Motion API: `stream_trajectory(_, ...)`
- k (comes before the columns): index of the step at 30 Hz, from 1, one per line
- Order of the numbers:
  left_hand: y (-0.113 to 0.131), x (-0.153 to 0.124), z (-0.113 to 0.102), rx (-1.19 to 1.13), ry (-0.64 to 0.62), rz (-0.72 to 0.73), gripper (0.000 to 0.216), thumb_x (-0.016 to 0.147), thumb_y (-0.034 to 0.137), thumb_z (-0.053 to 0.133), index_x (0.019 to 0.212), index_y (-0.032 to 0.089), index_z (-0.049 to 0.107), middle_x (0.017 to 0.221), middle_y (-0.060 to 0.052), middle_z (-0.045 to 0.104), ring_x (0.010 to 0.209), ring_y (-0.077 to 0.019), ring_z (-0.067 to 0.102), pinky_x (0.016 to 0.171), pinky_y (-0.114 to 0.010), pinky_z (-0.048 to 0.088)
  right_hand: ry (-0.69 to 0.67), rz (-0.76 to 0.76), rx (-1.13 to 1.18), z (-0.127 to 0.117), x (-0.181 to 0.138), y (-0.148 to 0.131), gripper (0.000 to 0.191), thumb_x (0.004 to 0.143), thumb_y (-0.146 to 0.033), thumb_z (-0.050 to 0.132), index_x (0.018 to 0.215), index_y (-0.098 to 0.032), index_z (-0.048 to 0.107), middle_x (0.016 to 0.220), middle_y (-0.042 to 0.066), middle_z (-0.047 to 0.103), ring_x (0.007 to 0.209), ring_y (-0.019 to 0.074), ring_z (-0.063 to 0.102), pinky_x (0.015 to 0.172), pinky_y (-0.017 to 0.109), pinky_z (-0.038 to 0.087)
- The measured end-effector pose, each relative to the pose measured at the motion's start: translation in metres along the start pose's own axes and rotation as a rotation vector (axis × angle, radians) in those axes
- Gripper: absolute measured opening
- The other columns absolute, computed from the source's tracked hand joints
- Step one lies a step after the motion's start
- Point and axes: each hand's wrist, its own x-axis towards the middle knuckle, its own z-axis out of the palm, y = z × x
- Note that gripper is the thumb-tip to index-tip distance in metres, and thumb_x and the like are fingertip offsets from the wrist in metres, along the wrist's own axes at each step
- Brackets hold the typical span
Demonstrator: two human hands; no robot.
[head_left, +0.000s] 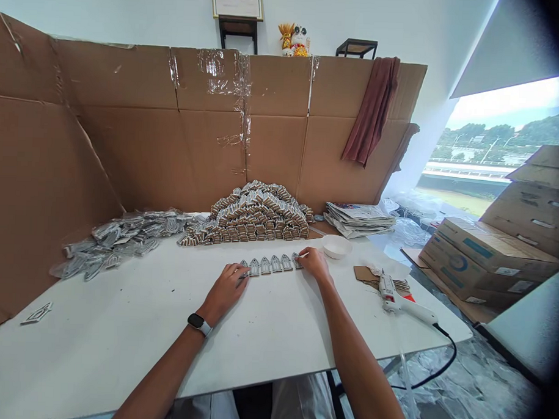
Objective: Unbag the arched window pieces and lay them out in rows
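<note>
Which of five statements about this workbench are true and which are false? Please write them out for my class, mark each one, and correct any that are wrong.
1. The left hand is at the left end of the row of small pieces. True.
2. The watch is on the right arm. False: it is on the left arm.
3. A large heap stands behind the row. True.
4. The maroon cloth lies on the table. False: it hangs over the cardboard wall.
5. The white bowl is nearer the right hand than the left. True.
</note>
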Motion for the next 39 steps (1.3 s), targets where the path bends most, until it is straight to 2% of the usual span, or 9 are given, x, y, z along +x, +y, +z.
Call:
stream_trajectory(7, 0.001, 0.000, 0.002, 0.102, -0.061, 0.051, 0.028, 0.106, 0.025, 0.057, 0.125, 0.026, 0.078, 0.126, -0.009, 0.071, 0.125, -0.0288, 0.060, 0.110, -0.049, 0.053, 0.019, 0.002, -0.012, 0.002, 0.000, 0.000, 0.031, 0.104, -0.046, 0.071, 0.118, -0.018, 0.073, 0.119, 0.008, 0.075, 0.107, 0.0236, 0.072, 0.098, 0.046, 0.060)
stream_trajectory(13, -0.003, -0.001, 0.006, 0.151, -0.049, 0.069, 0.029, 0.107, 0.025, 0.056, 0.128, 0.023, 0.076, 0.126, -0.011, 0.070, 0.123, -0.0296, 0.061, 0.108, -0.050, 0.055, 0.022, -0.007, -0.004, 0.002, -0.001, 0.000, 0.031, 0.103, -0.046, 0.072, 0.116, -0.017, 0.073, 0.114, 0.007, 0.075, 0.104, 0.0229, 0.073, 0.095, 0.045, 0.060)
stream_trajectory(20, -0.001, -0.005, 0.008, 0.182, -0.037, 0.079, 0.030, 0.107, 0.021, 0.056, 0.129, 0.024, 0.075, 0.127, -0.009, 0.071, 0.124, -0.0268, 0.062, 0.108, -0.045, 0.056, 0.063, -0.007, 0.031, 0.002, -0.003, 0.002, 0.032, 0.100, -0.047, 0.073, 0.109, -0.017, 0.076, 0.101, 0.007, 0.078, 0.096, 0.0226, 0.073, 0.091, 0.041, 0.056)
stream_trajectory(26, 0.001, -0.007, 0.005, 0.159, -0.017, 0.021, 0.033, 0.110, 0.023, 0.050, 0.135, 0.023, 0.071, 0.128, -0.009, 0.071, 0.126, -0.0254, 0.061, 0.112, -0.044, 0.054, 0.137, 0.070, 0.040, 0.002, -0.004, -0.001, 0.031, 0.100, -0.041, 0.064, 0.110, -0.018, 0.081, 0.103, 0.017, 0.080, 0.105, 0.0322, 0.073, 0.087, 0.039, 0.051)
stream_trajectory(29, -0.003, -0.006, 0.004, 0.141, 0.032, -0.046, 0.034, 0.111, 0.027, 0.048, 0.138, 0.024, 0.069, 0.130, -0.008, 0.071, 0.127, -0.0235, 0.062, 0.113, -0.041, 0.053, 0.182, 0.110, 0.044, 0.001, -0.008, -0.004, 0.033, 0.100, -0.041, 0.060, 0.113, -0.018, 0.080, 0.103, 0.018, 0.080, 0.105, 0.0349, 0.072, 0.087, 0.040, 0.050)
stream_trajectory(31, -0.016, -0.002, -0.002, 0.143, 0.088, -0.115, 0.034, 0.111, 0.029, 0.048, 0.138, 0.024, 0.067, 0.131, -0.008, 0.071, 0.125, -0.0226, 0.064, 0.110, -0.039, 0.054, 0.220, 0.127, 0.059, 0.001, -0.011, -0.006, 0.033, 0.102, -0.040, 0.057, 0.115, -0.018, 0.078, 0.101, 0.016, 0.080, 0.103, 0.0343, 0.071, 0.086, 0.040, 0.049)
stream_trajectory(34, -0.056, 0.011, -0.027, 0.192, 0.188, -0.256, 0.033, 0.109, 0.026, 0.047, 0.137, 0.020, 0.065, 0.130, -0.012, 0.072, 0.118, -0.0233, 0.068, 0.100, -0.038, 0.057, 0.280, 0.136, 0.097, 0.004, -0.015, -0.008, 0.033, 0.103, -0.036, 0.051, 0.115, -0.019, 0.077, 0.099, 0.014, 0.079, 0.098, 0.0315, 0.070, 0.084, 0.038, 0.048)
stream_trajectory(36, -0.091, 0.021, -0.056, 0.263, 0.249, -0.359, 0.034, 0.106, 0.022, 0.045, 0.134, 0.018, 0.064, 0.126, -0.014, 0.072, 0.116, -0.0257, 0.068, 0.099, -0.041, 0.057, 0.316, 0.143, 0.127, 0.006, -0.016, -0.008, 0.033, 0.103, -0.035, 0.049, 0.113, -0.020, 0.077, 0.099, 0.013, 0.079, 0.095, 0.0303, 0.069, 0.083, 0.037, 0.047)
stream_trajectory(39, -0.143, 0.028, -0.108, 0.414, 0.318, -0.510, 0.034, 0.100, 0.020, 0.048, 0.130, 0.015, 0.064, 0.127, -0.018, 0.070, 0.123, -0.0321, 0.064, 0.110, -0.051, 0.049, 0.367, 0.174, 0.178, 0.007, -0.014, -0.005, 0.035, 0.102, -0.035, 0.048, 0.113, -0.019, 0.077, 0.100, 0.014, 0.079, 0.091, 0.0305, 0.068, 0.082, 0.038, 0.045)
